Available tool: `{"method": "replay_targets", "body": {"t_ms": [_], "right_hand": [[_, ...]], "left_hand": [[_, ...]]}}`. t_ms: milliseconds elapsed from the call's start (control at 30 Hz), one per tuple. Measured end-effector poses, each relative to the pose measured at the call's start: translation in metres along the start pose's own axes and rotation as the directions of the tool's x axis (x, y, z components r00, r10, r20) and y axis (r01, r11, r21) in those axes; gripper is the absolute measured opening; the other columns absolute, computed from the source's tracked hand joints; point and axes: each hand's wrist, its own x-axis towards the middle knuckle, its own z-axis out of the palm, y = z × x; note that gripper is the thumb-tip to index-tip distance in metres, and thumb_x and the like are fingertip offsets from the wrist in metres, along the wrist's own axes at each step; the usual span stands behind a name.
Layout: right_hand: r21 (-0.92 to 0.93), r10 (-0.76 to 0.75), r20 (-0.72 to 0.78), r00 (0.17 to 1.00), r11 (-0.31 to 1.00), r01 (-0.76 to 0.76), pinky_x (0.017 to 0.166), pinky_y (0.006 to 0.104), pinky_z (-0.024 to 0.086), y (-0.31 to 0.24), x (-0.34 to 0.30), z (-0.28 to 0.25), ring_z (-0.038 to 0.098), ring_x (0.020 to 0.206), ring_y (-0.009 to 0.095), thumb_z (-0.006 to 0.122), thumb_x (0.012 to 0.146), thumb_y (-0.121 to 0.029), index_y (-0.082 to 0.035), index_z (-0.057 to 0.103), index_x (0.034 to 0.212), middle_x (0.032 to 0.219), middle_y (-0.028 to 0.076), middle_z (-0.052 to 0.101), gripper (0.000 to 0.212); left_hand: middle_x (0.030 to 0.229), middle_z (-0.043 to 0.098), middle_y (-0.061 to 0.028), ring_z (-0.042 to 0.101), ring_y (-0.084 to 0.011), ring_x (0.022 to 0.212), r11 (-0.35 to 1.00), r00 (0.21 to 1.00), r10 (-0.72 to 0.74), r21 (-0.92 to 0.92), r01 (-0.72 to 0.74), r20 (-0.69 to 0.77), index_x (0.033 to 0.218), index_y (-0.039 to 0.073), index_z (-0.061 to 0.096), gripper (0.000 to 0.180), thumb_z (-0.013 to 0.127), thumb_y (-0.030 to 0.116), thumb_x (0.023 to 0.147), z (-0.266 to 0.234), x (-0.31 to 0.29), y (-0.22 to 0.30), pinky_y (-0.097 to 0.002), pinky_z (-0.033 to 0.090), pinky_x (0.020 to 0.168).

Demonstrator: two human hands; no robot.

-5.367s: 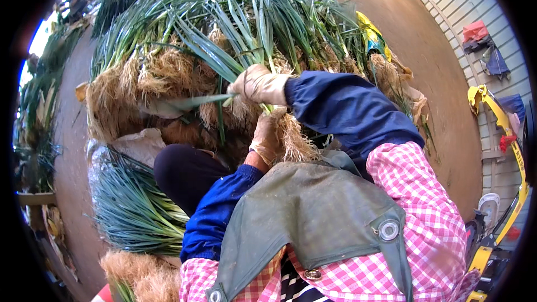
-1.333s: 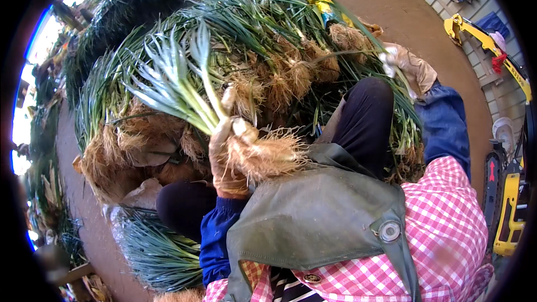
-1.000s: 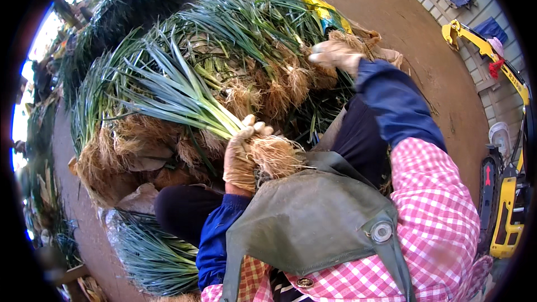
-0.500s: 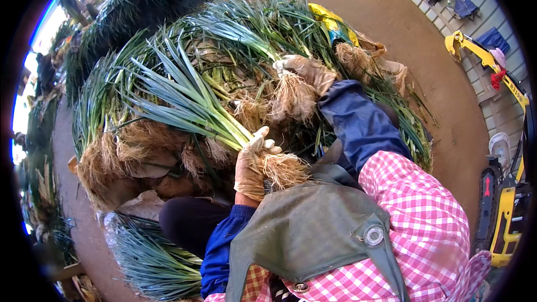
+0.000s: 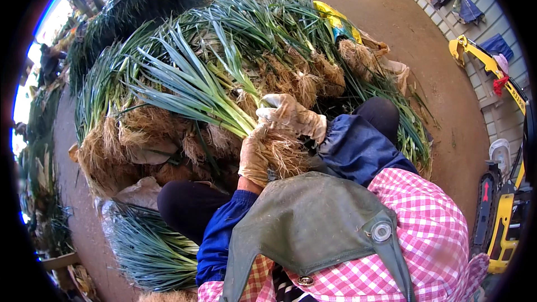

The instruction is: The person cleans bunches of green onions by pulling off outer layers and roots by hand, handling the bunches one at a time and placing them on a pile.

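My left hand (image 5: 254, 157), in a soiled work glove, is closed round a bunch of green onions (image 5: 215, 100) in front of my apron. Their long leaves point to the upper left and the tangled tan roots (image 5: 286, 154) hang to the right of the hand. My right hand (image 5: 292, 116), gloved too, pinches a few more green onion stalks (image 5: 244, 81) just above the left hand, against the bunch. Its fingertips touch the bunch at the white ends. Beyond both hands lies a large heap of green onions (image 5: 131, 92), roots toward me.
A second bundle of green onions (image 5: 148, 246) lies on plastic at my lower left. A yellow bag (image 5: 334, 19) sits at the heap's far right. Along the right side stand a yellow small excavator (image 5: 503, 226) and a wall with hanging cloths (image 5: 466, 8). My knees flank the heap.
My right hand has come from the heap toward me and down to the left, bringing green onion stalks to the bunch in my left hand. The left hand has stayed nearly in place.
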Motion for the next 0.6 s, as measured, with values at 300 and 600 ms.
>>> {"method": "replay_targets", "body": {"t_ms": [300, 600], "right_hand": [[0.122, -0.095, -0.221, 0.971, 0.985, 0.124, 0.057, 0.0249, 0.051, -0.053, 0.004, -0.041, 0.06, 0.066, 0.012, 0.055, 0.091, -0.024, -0.002, 0.059, 0.089, 0.078, 0.006, 0.062, 0.022], [-0.587, -0.016, -0.334, 0.942, 0.786, -0.195, 0.083, 0.0353, 0.046, 0.003, 0.045, 0.007, 0.061, 0.099, 0.029, 0.068, 0.079, -0.046, 0.003, 0.058, 0.114, 0.105, 0.022, 0.063, 0.061]], "left_hand": [[0.091, 0.063, -0.0114, 0.062, -0.0211, 0.076, 0.991, 0.996, -0.032, 0.134, 0.021, 0.079, 0.105, -0.006, 0.061, 0.024, 0.057, 0.008, 0.086, -0.025, 0.012, 0.001, -0.0328, 0.054, 0.068], [0.089, 0.063, -0.0065, 0.061, -0.0171, 0.076, 0.968, 0.998, 0.063, 0.245, -0.056, -0.022, 0.107, -0.004, 0.061, 0.024, 0.058, 0.006, 0.086, -0.044, 0.025, -0.004, -0.0301, 0.051, 0.072]]}}
